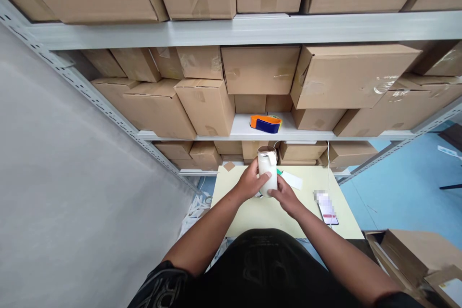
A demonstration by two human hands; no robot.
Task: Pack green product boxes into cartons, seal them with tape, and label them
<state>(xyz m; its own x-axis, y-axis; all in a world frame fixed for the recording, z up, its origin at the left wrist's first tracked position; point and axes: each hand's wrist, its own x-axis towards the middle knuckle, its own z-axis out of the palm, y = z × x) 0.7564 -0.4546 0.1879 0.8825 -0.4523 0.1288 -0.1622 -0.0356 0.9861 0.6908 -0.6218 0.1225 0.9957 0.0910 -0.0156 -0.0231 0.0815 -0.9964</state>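
Note:
Over the pale yellow table I hold an upright white cylinder (268, 175), with a brownish rim and a loose white flap at its top. My left hand (252, 180) is wrapped round its left side, thumb across the front. At the lower right, my right hand (287, 196) grips it near the base, with the thumb on the front. What the cylinder is, I cannot tell. Behind it a white slip of paper (291, 180) lies on the table, and a bit of something green shows beside my right fingers.
On the table (245, 221) a phone (327, 209) lies at the right, a white cable above it. Metal shelves (231, 31) full of cardboard boxes (260, 70) rise ahead. An orange and blue strap roll (266, 123) sits on one shelf. An open carton (407, 255) stands lower right.

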